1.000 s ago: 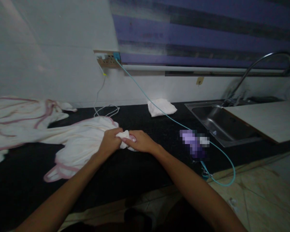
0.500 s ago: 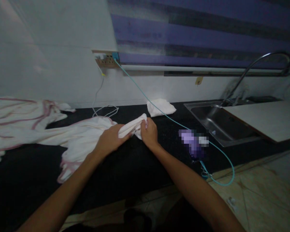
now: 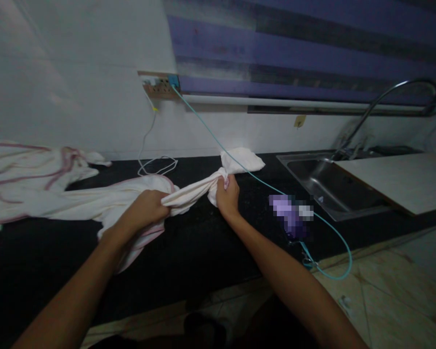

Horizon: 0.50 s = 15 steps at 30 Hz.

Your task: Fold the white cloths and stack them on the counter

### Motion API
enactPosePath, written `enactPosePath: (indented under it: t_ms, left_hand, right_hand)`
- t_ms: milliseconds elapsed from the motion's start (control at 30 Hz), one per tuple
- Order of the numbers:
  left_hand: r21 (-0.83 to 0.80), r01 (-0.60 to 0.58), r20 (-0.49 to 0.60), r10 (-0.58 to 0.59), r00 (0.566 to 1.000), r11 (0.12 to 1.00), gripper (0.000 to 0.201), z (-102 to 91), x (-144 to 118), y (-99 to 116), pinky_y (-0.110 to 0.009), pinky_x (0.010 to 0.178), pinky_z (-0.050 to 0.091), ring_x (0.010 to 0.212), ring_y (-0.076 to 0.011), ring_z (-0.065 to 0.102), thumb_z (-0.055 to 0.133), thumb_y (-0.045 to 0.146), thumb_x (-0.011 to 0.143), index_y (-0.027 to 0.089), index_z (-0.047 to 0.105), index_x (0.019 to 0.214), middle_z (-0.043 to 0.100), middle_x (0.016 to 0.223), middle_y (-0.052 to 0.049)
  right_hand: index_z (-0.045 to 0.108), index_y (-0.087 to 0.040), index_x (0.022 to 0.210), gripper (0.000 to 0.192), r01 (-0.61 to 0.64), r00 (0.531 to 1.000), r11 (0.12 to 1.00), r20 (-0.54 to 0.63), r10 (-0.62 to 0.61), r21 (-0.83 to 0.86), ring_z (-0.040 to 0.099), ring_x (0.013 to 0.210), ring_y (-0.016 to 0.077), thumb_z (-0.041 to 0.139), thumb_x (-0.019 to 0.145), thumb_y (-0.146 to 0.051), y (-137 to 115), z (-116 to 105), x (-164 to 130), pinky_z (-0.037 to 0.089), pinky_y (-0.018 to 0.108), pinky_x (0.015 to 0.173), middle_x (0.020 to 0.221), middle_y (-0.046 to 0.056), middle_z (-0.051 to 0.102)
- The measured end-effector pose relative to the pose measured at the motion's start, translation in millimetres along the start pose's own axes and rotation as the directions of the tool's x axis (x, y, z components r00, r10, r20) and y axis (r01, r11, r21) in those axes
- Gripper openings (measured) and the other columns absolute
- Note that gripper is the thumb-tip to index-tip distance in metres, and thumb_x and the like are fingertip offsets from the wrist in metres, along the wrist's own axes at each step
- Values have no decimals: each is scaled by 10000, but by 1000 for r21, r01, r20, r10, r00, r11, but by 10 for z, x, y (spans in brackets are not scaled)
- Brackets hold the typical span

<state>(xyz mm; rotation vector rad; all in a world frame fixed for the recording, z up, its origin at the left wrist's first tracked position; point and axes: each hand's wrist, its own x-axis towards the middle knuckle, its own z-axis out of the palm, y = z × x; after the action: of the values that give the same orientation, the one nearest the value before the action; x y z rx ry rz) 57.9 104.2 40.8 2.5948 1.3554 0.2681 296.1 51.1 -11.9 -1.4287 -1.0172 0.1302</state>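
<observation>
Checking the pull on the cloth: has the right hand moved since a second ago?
Yes. The right hand went up and back, nearer the folded white cloth by the wall.

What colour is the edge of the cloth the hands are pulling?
Pink trim on a cream cloth, seen in the head view.

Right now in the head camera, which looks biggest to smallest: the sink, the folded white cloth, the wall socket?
1. sink
2. folded white cloth
3. wall socket
The socket sits farthest back, so its true size is unsure.
</observation>
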Motion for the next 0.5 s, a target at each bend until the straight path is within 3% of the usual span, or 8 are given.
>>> enactPosePath:
  t_ms: [133, 267, 400, 500]
  left_hand:
    - [-53, 32, 52, -29, 998, 998, 148, -26, -46, -17, -318, 654, 427, 667, -265, 619, 540, 276, 634, 187, 643, 574, 647, 617, -82]
    - [-340, -2, 145, 55, 988, 940, 192, -94, -105, -44, -270, 647, 478, 669, -204, 604, 605, 285, 608, 149, 704, 700, 708, 698, -20]
    - [-629, 21, 148, 93, 985, 777, 385, -82, -168, -19, -350, 823, 598, 830, -251, 709, 782, 385, 643, 135, 764, 935, 789, 908, -69]
    - [-836, 87, 90, -22, 996, 542, 550, 7, -224, 49, -383, 909, 620, 979, -312, 752, 876, 444, 598, 152, 747, 1046, 800, 1010, -109]
  right_hand:
    - [448, -257, 812, 228, 18, 991, 1000, 131, -20, 16, 531, 747, 181, 505, 997, -379, -2, 30, -23, 435, 295, 746, 778, -21, 543]
    - [453, -253, 794, 241, 37, 975, 999, 218, -38, 9, 528, 732, 167, 538, 983, -376, 22, 67, -45, 427, 274, 726, 753, -38, 525]
    - [528, -235, 868, 173, 60, 957, 998, 284, -55, -9, 568, 776, 172, 597, 955, -367, 49, 99, -65, 464, 284, 763, 819, -16, 591]
    - [576, -219, 1011, 179, 70, 948, 997, 313, -62, -15, 617, 893, 193, 656, 918, -349, 52, 100, -82, 502, 316, 857, 948, 23, 650]
